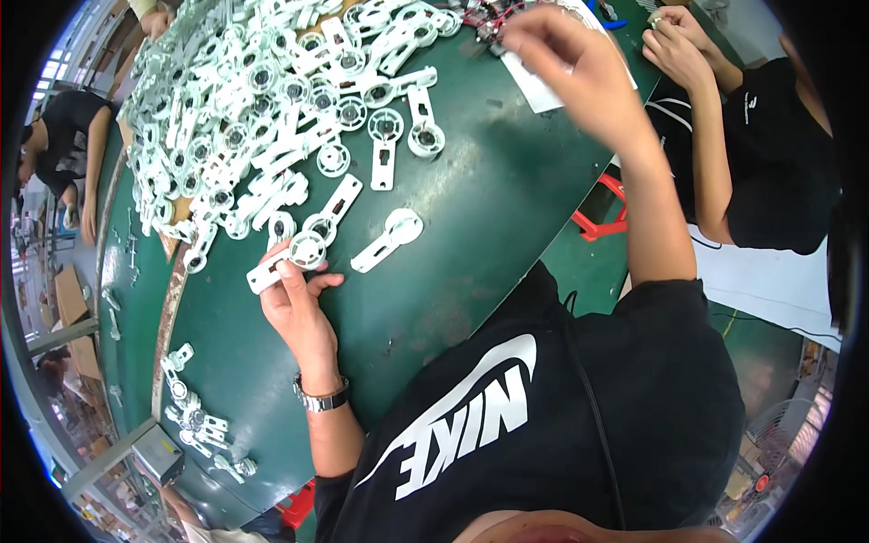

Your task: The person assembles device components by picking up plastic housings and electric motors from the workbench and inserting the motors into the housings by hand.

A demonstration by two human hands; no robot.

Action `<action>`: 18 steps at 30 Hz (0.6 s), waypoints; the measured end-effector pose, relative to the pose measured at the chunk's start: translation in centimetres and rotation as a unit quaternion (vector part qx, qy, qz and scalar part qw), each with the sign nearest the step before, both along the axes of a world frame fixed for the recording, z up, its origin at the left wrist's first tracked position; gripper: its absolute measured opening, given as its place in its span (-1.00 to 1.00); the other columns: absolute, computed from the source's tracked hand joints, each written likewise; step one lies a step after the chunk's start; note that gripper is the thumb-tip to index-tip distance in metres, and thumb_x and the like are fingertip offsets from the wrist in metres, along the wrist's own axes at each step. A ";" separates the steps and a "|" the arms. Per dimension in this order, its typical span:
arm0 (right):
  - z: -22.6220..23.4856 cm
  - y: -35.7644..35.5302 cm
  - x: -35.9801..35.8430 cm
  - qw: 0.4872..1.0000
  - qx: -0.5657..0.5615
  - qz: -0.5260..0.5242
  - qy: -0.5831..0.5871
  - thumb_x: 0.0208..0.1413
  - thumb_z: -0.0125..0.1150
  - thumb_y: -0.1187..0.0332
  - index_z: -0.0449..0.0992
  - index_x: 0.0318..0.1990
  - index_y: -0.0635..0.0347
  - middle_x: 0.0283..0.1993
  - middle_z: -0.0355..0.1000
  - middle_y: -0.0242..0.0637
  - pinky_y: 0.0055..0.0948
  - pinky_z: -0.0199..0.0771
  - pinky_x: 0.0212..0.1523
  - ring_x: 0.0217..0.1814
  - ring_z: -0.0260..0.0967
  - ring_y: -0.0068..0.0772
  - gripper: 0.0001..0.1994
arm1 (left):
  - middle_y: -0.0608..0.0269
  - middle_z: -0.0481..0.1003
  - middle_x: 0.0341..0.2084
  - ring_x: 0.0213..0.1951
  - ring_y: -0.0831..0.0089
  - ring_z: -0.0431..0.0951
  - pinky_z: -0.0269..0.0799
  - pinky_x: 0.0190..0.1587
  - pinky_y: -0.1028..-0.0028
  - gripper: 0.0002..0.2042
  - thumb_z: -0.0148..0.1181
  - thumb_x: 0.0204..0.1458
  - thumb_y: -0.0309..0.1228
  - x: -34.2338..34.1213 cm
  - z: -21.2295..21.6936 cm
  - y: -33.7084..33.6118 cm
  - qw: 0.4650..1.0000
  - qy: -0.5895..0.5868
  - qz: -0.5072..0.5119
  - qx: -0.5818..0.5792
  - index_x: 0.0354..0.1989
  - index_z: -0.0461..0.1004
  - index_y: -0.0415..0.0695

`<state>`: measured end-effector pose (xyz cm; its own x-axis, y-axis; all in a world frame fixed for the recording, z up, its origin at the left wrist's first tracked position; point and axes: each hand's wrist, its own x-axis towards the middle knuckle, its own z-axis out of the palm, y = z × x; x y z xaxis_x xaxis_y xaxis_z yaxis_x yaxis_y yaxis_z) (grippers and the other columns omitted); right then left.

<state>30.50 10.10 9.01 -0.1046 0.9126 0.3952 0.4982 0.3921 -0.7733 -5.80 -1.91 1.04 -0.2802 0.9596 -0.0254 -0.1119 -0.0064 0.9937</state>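
My left hand [306, 321] grips a white plastic fan housing [309, 250], its thumb on top. The housing has a round spoked ring at one end and a flat slotted arm at the other. Just beyond it another fan housing [342, 201] lies on the green table [425, 290], and one more [398, 232] lies to its right. My right hand [579, 72] hovers at the far right beside a cluster of small dark parts with red wires [491, 23]. Motion smears its fingers, so I cannot tell whether they hold anything.
A big heap of similar white housings [253, 118] covers the far left of the table. A smaller group [195, 416] lies near left. White paper [536, 86] sits under my right hand. Co-workers sit at right [778, 154] and left [68, 136]. A red stool [605, 213] stands below the edge.
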 end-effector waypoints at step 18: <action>-6.1 27.7 9.6 0.932 -0.054 -0.197 -0.298 0.11 0.21 0.16 0.69 -0.04 0.18 0.07 0.60 -0.06 -0.10 0.58 0.08 0.09 0.59 -0.05 -0.63 | 0.08 0.53 -0.17 -0.33 0.40 0.57 0.64 -0.38 0.38 -0.53 0.01 0.40 -0.06 1.9 0.3 1.7 0.998 -0.007 0.025 0.063 0.18 0.28 -0.26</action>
<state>40.11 37.79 2.89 0.0764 0.9576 0.2777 0.9412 0.0227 -0.3371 -3.94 -0.18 1.29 -0.3275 0.9405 0.0902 -0.1216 -0.1367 0.9831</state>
